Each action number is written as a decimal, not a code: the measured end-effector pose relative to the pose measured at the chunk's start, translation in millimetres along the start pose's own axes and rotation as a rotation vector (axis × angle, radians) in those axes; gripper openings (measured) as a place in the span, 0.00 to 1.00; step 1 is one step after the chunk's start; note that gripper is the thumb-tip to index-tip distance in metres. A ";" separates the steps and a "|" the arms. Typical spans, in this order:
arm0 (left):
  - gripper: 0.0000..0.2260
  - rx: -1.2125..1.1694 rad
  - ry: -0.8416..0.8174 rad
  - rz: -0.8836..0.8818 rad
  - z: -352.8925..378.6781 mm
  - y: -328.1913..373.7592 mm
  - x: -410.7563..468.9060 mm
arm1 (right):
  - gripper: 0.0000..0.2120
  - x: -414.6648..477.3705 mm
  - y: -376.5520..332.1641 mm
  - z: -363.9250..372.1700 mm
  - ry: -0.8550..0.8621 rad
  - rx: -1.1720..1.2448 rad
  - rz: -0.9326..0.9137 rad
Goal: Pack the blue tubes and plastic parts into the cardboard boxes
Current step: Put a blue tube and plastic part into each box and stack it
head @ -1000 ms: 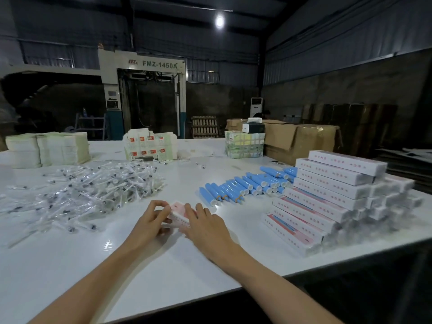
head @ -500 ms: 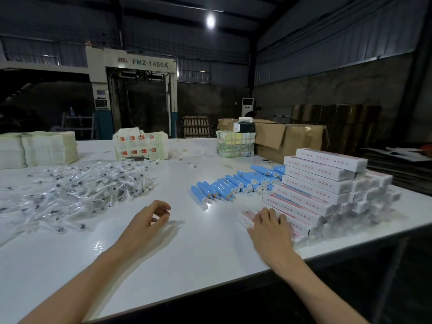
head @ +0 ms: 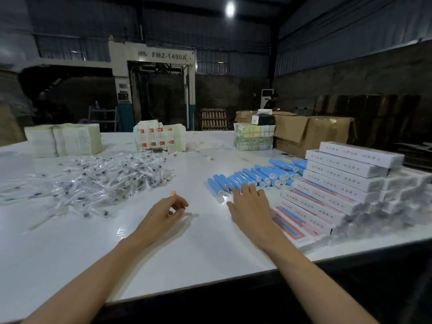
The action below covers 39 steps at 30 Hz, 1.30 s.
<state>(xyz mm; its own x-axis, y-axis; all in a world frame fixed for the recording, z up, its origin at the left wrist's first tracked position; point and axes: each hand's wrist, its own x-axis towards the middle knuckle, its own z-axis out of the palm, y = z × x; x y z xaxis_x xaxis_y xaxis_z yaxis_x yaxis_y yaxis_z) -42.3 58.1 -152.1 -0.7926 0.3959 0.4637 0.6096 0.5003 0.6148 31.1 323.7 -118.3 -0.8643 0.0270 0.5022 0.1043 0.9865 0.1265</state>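
Note:
Several blue tubes (head: 254, 176) lie in a row on the white table (head: 93, 253), right of centre. A heap of clear plastic parts in wrappers (head: 98, 181) covers the left middle. A stepped stack of white and pink cardboard boxes (head: 336, 190) stands at the right edge. My right hand (head: 250, 206) lies flat, fingers straight, its fingertips at the near ends of the nearest blue tubes, holding nothing. My left hand (head: 168, 211) hovers just above the table, between the plastic heap and the tubes, fingers loosely curled and empty.
Stacks of pale flat packs (head: 65, 139) sit at the far left, a pile of small white cartons with red marks (head: 159, 139) at the far centre, a bundle of packs (head: 253, 139) and big brown cartons (head: 313, 134) at the far right. The table's front edge (head: 210, 284) runs close below my arms.
My right hand left the boxed stack, where it had set the packed box, and moved left and forward to the blue tubes. My left hand stayed near the table centre, fingers loosely curled.

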 end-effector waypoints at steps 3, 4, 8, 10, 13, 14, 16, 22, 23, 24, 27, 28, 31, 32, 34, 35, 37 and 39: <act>0.11 0.040 0.039 0.005 -2.4 0.3 -0.8 | 0.13 30.9 -38.8 -0.9 0.062 0.120 -0.092; 0.12 0.063 0.054 0.017 -4.0 1.4 -1.0 | 0.11 39.3 -52.1 -0.9 0.073 0.163 -0.117; 0.08 0.177 0.063 0.003 -11.2 8.1 -0.6 | 0.10 65.9 -101.3 10.1 0.106 0.387 -0.168; 0.05 0.248 0.049 -0.047 -17.7 9.9 0.5 | 0.11 74.1 -122.4 19.5 0.060 0.530 -0.132; 0.05 0.299 0.045 -0.122 -32.1 5.2 -7.2 | 0.14 74.7 -143.8 39.1 0.047 0.678 -0.069; 0.05 0.311 0.044 -0.144 -38.9 1.3 -13.5 | 0.15 73.7 -147.1 45.9 0.033 0.705 -0.067; 0.05 0.363 0.038 -0.186 -57.3 -9.0 -27.1 | 0.16 72.2 -148.8 55.9 0.013 0.724 -0.077; 0.11 0.748 0.148 -0.478 -163.6 -56.4 -70.4 | 0.17 67.3 -142.1 60.1 0.013 0.743 -0.146; 0.13 0.864 0.155 -0.552 -184.9 -65.5 -81.1 | 0.17 66.8 -141.6 59.0 0.013 0.753 -0.151; 0.16 0.981 0.155 -0.632 -204.3 -73.8 -93.5 | 0.17 66.0 -141.1 58.3 0.010 0.760 -0.157; 0.20 1.213 0.188 -0.852 -254.7 -94.6 -133.8 | 0.16 65.2 -141.0 55.2 -0.005 0.757 -0.164; 0.20 1.244 0.206 -0.905 -268.8 -102.6 -148.3 | 0.15 65.5 -140.7 54.5 -0.007 0.755 -0.161; 0.20 1.326 0.206 -1.011 -299.6 -123.4 -189.4 | 0.15 66.4 -140.8 53.9 -0.014 0.757 -0.163; 0.21 1.361 0.186 -1.019 -305.0 -128.8 -199.8 | 0.15 66.4 -140.8 53.8 -0.022 0.759 -0.164; 0.20 1.434 0.145 -1.014 -310.7 -132.6 -212.3 | 0.14 66.3 -141.3 52.5 -0.033 0.763 -0.172; 0.19 1.454 0.118 -1.017 -312.1 -132.0 -215.1 | 0.14 65.6 -141.4 52.6 -0.037 0.763 -0.175; 0.19 1.447 0.059 -1.031 -315.1 -131.5 -215.3 | 0.15 64.7 -140.9 51.8 -0.043 0.764 -0.178; 0.18 1.393 0.008 -1.064 -319.3 -134.5 -215.0 | 0.15 63.6 -139.8 50.7 -0.055 0.770 -0.178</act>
<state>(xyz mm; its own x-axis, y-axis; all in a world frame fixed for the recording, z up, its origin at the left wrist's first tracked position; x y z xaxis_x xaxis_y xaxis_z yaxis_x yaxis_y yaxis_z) 42.5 -340.2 -130.9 -0.8152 -0.5154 0.2640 -0.5785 0.7463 -0.3292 -63.5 195.7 -147.4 -0.8611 -0.1535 0.4847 -0.3902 0.8107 -0.4364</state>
